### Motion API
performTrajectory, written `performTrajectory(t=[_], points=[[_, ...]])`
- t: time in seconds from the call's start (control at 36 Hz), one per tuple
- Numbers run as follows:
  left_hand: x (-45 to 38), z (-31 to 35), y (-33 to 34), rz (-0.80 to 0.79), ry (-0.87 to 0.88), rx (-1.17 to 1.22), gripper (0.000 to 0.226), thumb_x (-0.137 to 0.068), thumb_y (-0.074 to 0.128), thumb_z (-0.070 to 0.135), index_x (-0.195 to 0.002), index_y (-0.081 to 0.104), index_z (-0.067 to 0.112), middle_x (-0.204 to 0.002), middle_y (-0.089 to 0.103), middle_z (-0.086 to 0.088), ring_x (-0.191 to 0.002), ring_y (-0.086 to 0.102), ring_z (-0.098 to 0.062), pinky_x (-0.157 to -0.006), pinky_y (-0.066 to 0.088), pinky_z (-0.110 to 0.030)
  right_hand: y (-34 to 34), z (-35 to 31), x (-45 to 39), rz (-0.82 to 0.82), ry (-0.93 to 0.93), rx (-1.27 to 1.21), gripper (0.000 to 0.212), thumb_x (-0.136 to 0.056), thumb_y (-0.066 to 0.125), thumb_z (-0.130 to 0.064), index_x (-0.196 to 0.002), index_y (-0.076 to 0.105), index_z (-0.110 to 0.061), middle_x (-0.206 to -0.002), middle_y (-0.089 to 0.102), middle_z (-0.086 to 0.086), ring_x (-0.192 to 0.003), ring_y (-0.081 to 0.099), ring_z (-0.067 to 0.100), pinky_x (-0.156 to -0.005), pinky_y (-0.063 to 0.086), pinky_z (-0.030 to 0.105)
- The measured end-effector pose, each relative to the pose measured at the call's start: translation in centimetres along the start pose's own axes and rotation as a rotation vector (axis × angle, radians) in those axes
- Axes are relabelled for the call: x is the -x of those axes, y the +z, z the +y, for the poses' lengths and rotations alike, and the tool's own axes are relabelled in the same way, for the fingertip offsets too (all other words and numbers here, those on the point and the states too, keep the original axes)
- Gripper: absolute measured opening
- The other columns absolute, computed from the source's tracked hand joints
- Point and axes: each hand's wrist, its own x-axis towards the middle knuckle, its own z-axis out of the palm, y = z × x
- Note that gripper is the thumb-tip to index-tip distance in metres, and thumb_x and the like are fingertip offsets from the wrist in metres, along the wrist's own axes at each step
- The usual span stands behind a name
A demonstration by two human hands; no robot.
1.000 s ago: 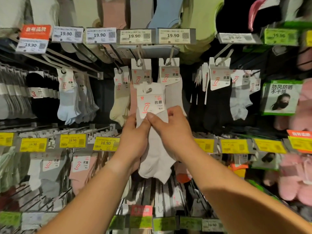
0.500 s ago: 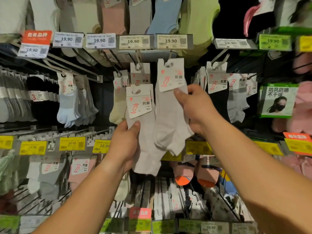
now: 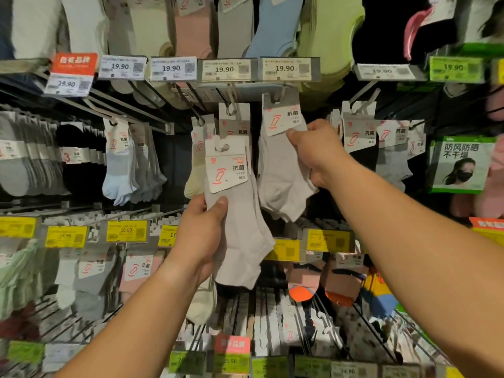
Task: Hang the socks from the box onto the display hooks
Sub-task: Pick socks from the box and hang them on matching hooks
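My left hand (image 3: 203, 236) grips a pale grey sock pack (image 3: 240, 241) below its white card header (image 3: 226, 165), holding it in front of the rack, off any hook. My right hand (image 3: 316, 148) pinches a second pale sock pack (image 3: 281, 181) at the lower edge of its card (image 3: 282, 113); the card's hole sits on a display hook (image 3: 278, 95) under the 19.90 price tag (image 3: 285, 69). Just left, another hook (image 3: 231, 105) carries a hanging pack behind my left-hand pack. The box is out of view.
Rows of hooks with hung socks fill the rack: light blue and grey socks (image 3: 120, 170) at left, black and grey ones (image 3: 381, 159) at right. Yellow price tags (image 3: 126, 230) line the lower rail. A face-mask pack (image 3: 461, 165) hangs far right.
My hands parted: the right one lifted a sock pack up and right onto the hook under the 19.90 tag, while the left kept the other pack lower, shifting slightly left.
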Motion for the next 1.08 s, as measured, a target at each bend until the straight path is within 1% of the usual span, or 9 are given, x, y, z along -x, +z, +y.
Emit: performTrajectory(t=[0.19,0.33,0.42,0.5,0.64,0.83,0.92,1.03,1.08], points=[[0.2,0.4,0.4,0.002,-0.011,0.05,0.02,-0.103,0.053,0.011,-0.122,0.059,0.013,-0.111,0.074,-0.006,-0.09,0.074,-0.016,-0.075,0.062,-0.031,1.2,1.3,-1.8,0.044,0.036,0.378,0.034,-0.098,0.058,-0.033,-0.126,0.053,-0.014,-0.12,0.06,0.008,-0.103,0.057,0.027,-0.085,0.049,0.037],[0.3,0.4,0.6,-0.008,-0.008,0.042,0.018,-0.102,0.055,0.01,-0.119,0.058,0.012,-0.11,0.074,-0.009,-0.085,0.074,-0.014,-0.072,0.062,-0.03,1.1,1.5,-0.7,0.143,-0.034,0.593,0.045,-0.098,0.053,-0.039,-0.134,0.05,-0.014,-0.135,0.05,0.012,-0.12,0.051,0.032,-0.094,0.048,0.041],[0.3,0.5,0.7,-0.003,0.006,0.06,0.015,-0.099,0.06,0.007,-0.112,0.057,0.012,-0.107,0.074,-0.012,-0.076,0.074,-0.015,-0.068,0.063,-0.031,0.8,1.5,3.2,0.178,-0.194,0.407,0.028,-0.098,0.054,-0.039,-0.115,0.059,-0.016,-0.117,0.059,0.004,-0.109,0.057,0.023,-0.087,0.048,0.036],[0.4,0.8,1.2,-0.024,0.025,0.108,0.026,-0.093,0.066,0.002,-0.115,0.054,0.011,-0.105,0.074,-0.014,-0.076,0.076,-0.018,-0.063,0.063,-0.032,1.3,2.6,8.3,0.0,-0.155,0.237,0.031,-0.094,0.057,-0.05,-0.093,0.059,-0.02,-0.091,0.064,-0.004,-0.089,0.061,0.016,-0.075,0.049,0.033],[0.8,0.7,2.7,-0.067,0.028,0.157,0.033,-0.093,0.066,0.001,-0.122,0.05,0.008,-0.11,0.074,-0.015,-0.086,0.076,-0.02,-0.064,0.062,-0.031,2.6,4.9,10.9,-0.089,-0.029,0.02,0.017,-0.09,0.068,-0.042,-0.099,0.061,-0.028,-0.098,0.07,-0.013,-0.093,0.068,0.01,-0.083,0.058,0.036],[-0.7,0.1,2.1,0.043,0.047,0.103,0.003,-0.104,0.054,0.016,-0.105,0.057,0.016,-0.106,0.074,-0.01,-0.094,0.073,-0.024,-0.082,0.061,-0.041,0.8,4.6,8.2,-0.048,0.112,-0.187,0.008,-0.098,0.06,-0.027,-0.102,0.063,-0.021,-0.107,0.072,0.004,-0.096,0.07,0.024,-0.087,0.059,0.049],[-1.2,-0.1,1.6,0.061,0.083,0.074,0.005,-0.105,0.052,0.014,-0.105,0.057,0.015,-0.108,0.073,-0.01,-0.099,0.072,-0.023,-0.088,0.059,-0.039,-0.4,3.2,6.6,-0.046,0.039,-0.137,0.013,-0.101,0.056,-0.026,-0.107,0.064,-0.018,-0.106,0.073,0.005,-0.093,0.071,0.022,-0.084,0.06,0.045],[-1.4,-0.3,1.1,0.069,0.118,0.02,0.007,-0.106,0.05,0.017,-0.103,0.057,0.017,-0.105,0.073,-0.006,-0.086,0.072,-0.012,-0.068,0.06,-0.025,-0.3,0.9,5.0,-0.034,-0.11,-0.071,0.01,-0.1,0.056,-0.025,-0.1,0.065,-0.022,-0.105,0.073,0.002,-0.096,0.07,0.021,-0.089,0.058,0.047],[-1.4,-0.3,1.1,0.064,0.109,0.04,0.007,-0.106,0.05,0.016,-0.107,0.057,0.016,-0.105,0.073,-0.007,-0.089,0.072,-0.015,-0.07,0.061,-0.027,-0.2,-0.3,4.3,-0.028,-0.137,-0.071,0.01,-0.101,0.056,-0.024,-0.103,0.065,-0.02,-0.105,0.073,0.001,-0.096,0.07,0.019,-0.089,0.058,0.044]])
